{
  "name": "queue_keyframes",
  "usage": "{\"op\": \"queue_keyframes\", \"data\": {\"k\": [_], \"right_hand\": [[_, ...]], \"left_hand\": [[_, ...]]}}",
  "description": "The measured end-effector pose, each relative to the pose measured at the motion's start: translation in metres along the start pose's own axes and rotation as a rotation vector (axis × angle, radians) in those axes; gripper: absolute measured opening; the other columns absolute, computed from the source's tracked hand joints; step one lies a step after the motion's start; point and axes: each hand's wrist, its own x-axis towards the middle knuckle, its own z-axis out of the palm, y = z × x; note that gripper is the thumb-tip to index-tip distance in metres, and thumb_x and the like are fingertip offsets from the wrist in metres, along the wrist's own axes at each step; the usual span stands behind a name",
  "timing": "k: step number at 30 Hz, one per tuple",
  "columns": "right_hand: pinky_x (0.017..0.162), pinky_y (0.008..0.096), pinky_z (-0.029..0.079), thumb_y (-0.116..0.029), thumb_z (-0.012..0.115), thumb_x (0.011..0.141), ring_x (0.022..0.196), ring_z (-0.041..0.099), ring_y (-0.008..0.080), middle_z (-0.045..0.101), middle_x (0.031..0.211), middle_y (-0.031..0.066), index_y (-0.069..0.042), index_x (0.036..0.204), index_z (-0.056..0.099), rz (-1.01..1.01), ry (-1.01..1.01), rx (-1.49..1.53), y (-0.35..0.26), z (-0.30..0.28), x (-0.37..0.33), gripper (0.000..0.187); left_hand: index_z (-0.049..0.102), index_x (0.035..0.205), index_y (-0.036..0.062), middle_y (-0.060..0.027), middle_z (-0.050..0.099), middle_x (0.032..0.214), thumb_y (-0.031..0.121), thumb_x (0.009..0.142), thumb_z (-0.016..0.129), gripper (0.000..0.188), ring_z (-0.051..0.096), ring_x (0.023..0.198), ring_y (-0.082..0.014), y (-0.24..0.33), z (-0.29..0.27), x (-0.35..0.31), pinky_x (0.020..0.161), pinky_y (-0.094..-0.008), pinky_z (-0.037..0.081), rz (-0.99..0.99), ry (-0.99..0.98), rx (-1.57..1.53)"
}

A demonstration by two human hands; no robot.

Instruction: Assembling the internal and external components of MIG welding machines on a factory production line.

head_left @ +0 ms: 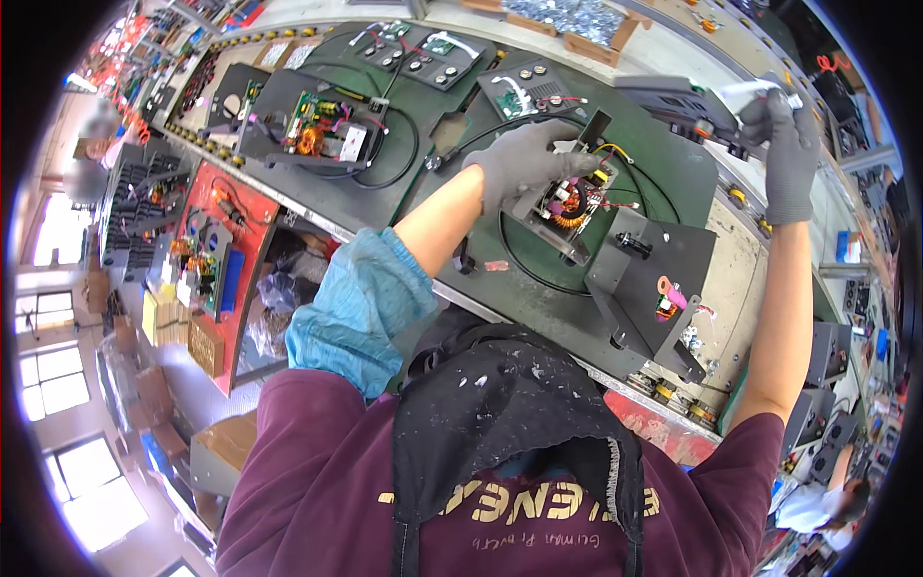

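Observation:
My left hand [524,163], in a grey glove, grips the upper edge of a dark metal chassis [550,231]. Inside that chassis sits a circuit board with a copper-wound coil [569,206] and thin coloured wires. Farther right, my right hand [784,144], gloved too, has its fingers closed at the right end of a dark slotted panel [663,104]. A white cable [755,87] runs across at those fingertips. Just right of the chassis, a bent black metal cover [659,274] lies on the bench, with a pink-and-orange part on it.
Another chassis with a board [317,135] sits left on the green mat [409,197]. Dark panels with small boards [433,60] and one with a white cable [529,91] lie at the back. Black cables [514,264] loop around the chassis. A red table [226,260] stands left; rollers [678,399] line the bench's right side.

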Motion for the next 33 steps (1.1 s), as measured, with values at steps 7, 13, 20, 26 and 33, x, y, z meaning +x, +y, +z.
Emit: {"op": "queue_keyframes", "data": {"k": [7,13,20,26,33], "right_hand": [[0.063,0.0207,0.043,-0.019,0.058,0.094,0.07,0.053,0.0086,0.06,0.079,0.005,0.001,0.115,0.058,-0.125,-0.361,0.552,-0.081,0.013,-0.022,0.03],[0.1,0.0277,0.042,0.012,0.058,0.075,0.109,0.06,0.0185,0.062,0.119,0.0125,0.002,0.135,0.046,-0.505,-0.057,-0.435,-0.102,0.023,-0.058,0.062],[0.046,0.0208,0.034,-0.026,0.049,0.095,0.046,0.044,0.0072,0.052,0.055,0.002,-0.005,0.089,0.058,0.248,-0.428,0.429,-0.074,0.036,-0.077,0.024],[0.043,0.0202,0.033,-0.026,0.051,0.092,0.045,0.043,0.0037,0.052,0.055,-0.0008,-0.008,0.09,0.056,0.568,-0.673,0.015,-0.057,0.017,-0.093,0.019],[0.043,0.0215,0.034,-0.023,0.056,0.089,0.046,0.043,0.0053,0.051,0.055,-0.0004,-0.005,0.089,0.056,0.627,-0.699,-0.04,-0.038,0.014,-0.092,0.018]], "left_hand": [[0.041,0.138,0.0083,-0.0218,0.062,0.116,0.07,0.075,0.063,0.091,0.059,0.113,-0.0327,-0.01,-0.007,-0.003,0.096,-0.0379,0.045,0.136,0.132,0.02],[0.045,0.129,0.0,-0.0154,0.064,0.108,0.068,0.07,0.069,0.093,0.063,0.1,-0.0263,0.023,-0.026,-0.036,0.082,-0.0382,0.05,0.459,0.209,-0.335],[0.047,0.121,-0.0044,-0.0117,0.065,0.105,0.052,0.081,0.07,0.072,0.064,0.091,-0.0166,0.017,-0.036,-0.078,0.075,-0.0288,0.053,0.324,0.315,-0.404],[0.048,0.122,-0.0016,-0.0146,0.068,0.103,0.05,0.085,0.065,0.066,0.068,0.091,-0.0205,-0.009,-0.031,-0.051,0.079,-0.0318,0.052,0.22,0.157,-0.191],[0.054,0.124,0.0003,-0.0161,0.068,0.1,0.052,0.084,0.065,0.066,0.068,0.089,-0.0217,0.001,-0.034,-0.013,0.078,-0.0335,0.051,0.319,0.174,-0.061]]}}
